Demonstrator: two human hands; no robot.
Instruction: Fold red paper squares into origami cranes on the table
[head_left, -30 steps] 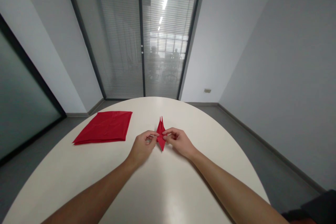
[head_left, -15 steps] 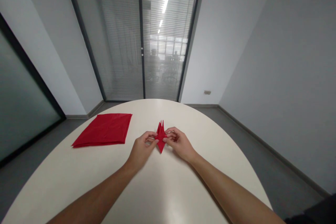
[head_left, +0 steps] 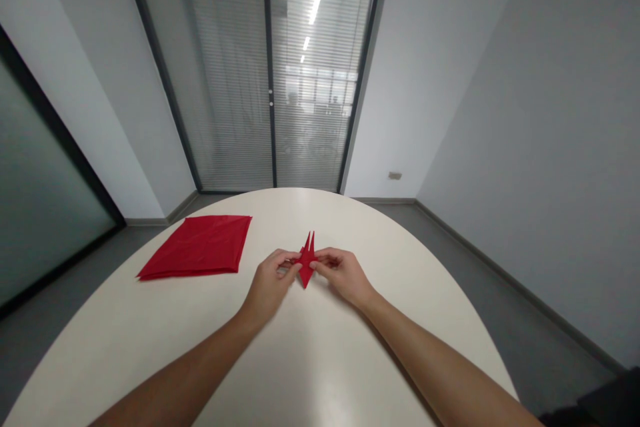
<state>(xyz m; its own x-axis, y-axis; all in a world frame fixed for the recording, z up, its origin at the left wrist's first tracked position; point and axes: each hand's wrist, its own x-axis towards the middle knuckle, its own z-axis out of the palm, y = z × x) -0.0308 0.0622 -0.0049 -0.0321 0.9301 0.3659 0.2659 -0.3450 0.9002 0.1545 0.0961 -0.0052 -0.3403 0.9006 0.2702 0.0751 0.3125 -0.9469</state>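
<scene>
Between the left hand (head_left: 270,279) and the right hand (head_left: 347,275), a small folded red piece (head_left: 307,269), which looks like paper, is near the middle of the desk (head_left: 305,353). Its long axis goes away from the person: two narrow tips point to the far side, leaning a little to the right, and one broader tip points back toward the person. It lies to the right of the left hand and to the left of the right hand, so neither hand is clearly nearer. Each hand pinches its own side edge of the piece between thumb and fingers. Whether the piece touches the desk, I cannot tell. Well apart at the left lies a flat red stack (head_left: 200,247). The desk is pale, with a rounded far edge; beyond it stand a glass partition (head_left: 227,100) with blinds and a plain wall (head_left: 425,80)
</scene>
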